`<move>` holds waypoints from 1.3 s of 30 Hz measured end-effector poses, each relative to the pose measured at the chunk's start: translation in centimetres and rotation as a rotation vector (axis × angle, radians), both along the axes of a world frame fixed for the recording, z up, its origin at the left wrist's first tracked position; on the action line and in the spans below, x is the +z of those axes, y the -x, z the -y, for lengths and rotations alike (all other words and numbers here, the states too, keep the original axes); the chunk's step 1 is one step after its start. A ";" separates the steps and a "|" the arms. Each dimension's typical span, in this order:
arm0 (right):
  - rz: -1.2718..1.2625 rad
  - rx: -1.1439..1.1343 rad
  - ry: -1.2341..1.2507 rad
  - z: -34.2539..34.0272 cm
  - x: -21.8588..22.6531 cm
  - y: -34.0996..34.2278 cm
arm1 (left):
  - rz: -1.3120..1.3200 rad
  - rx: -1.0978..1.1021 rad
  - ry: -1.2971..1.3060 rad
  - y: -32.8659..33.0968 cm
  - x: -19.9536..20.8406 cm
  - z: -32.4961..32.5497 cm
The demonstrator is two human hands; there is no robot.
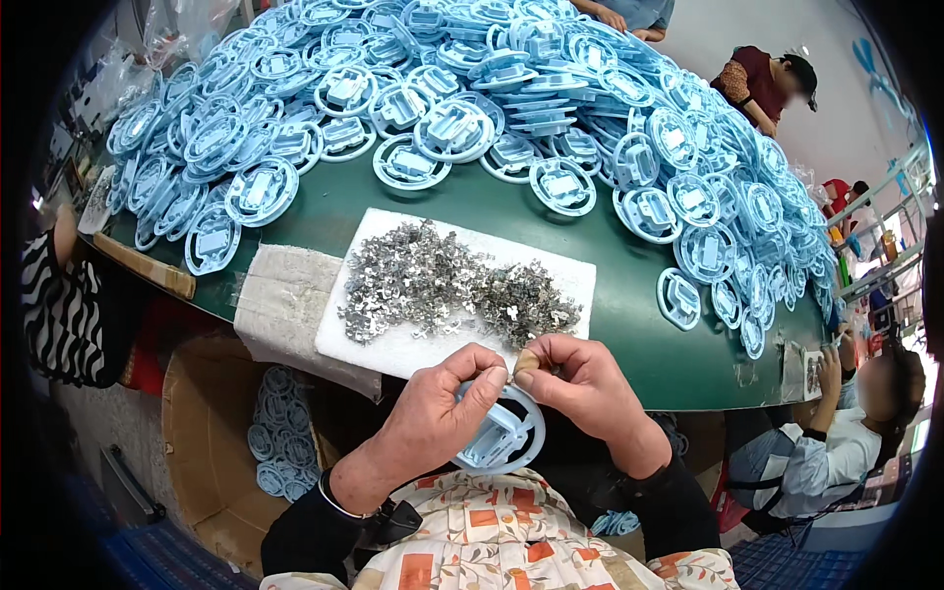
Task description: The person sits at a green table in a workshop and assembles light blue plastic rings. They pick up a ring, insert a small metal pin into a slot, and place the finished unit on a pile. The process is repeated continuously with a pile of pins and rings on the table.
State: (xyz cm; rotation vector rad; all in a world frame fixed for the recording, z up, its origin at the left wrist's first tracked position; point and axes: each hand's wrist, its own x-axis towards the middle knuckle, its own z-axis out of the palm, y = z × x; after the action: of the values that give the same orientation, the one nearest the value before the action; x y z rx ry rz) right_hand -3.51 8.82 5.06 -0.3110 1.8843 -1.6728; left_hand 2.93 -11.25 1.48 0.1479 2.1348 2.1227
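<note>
I see my left hand (433, 418) wrapped around a pale blue round plastic ring part (501, 438), its fingers curled over the rim and clamping it just below the near edge of the green round worktop (629, 295). My right hand (580, 388) sits just beside it, thumb and forefinger pinched tight on something small over the top of that ring part; I cannot tell what the pinched piece is. On the worktop, just beyond both hands, lies a white rectangular foam sheet (393, 344) carrying a loose heap of small silvery metal clips (442, 285). A folded off-white cloth pad (280, 295) lies touching the sheet's left side at the worktop's near edge. Farther back, the worktop is covered by a big mound of pale blue round plastic parts (472, 108) of the same kind, spilling around to its right rim. Below the worktop on the left stands an open brown cardboard box (197, 433) with more blue parts inside. Another seated person in a light shirt (826, 452) works at the worktop's right edge.
</note>
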 end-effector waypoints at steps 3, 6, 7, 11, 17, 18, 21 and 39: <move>0.193 -0.087 0.146 -1.0 -0.3 0.1 | 0.141 0.009 -0.161 -0.1 -0.4 -0.6; 0.069 -0.066 0.126 -2.3 -0.1 -0.2 | 0.256 -0.045 -0.129 0.0 0.5 -0.4; 0.036 -0.061 0.085 -2.6 0.1 -0.4 | 0.246 -0.051 -0.117 0.0 0.3 -0.4; -0.069 -0.053 -0.008 -2.7 0.7 -1.2 | 0.192 -0.053 -0.109 0.1 0.1 -0.3; -0.273 0.011 -0.208 -1.5 1.4 -1.4 | 0.177 0.003 0.015 0.4 -0.6 -0.5; -0.300 0.020 -0.237 -1.3 1.3 -1.4 | 0.166 0.016 0.062 0.5 -1.0 -0.5; -0.383 0.059 -0.328 -0.6 1.1 -1.1 | 0.123 0.055 0.146 0.7 -1.2 -0.6; -0.884 0.166 -0.631 2.2 1.2 -2.3 | 0.044 0.070 0.276 1.2 -1.7 -0.2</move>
State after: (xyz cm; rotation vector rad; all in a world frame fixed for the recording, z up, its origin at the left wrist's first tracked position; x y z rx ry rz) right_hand -1.22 6.60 6.25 -1.0142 2.7831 -0.7710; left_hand 1.73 -11.05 -0.19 -0.0004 2.4103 1.8199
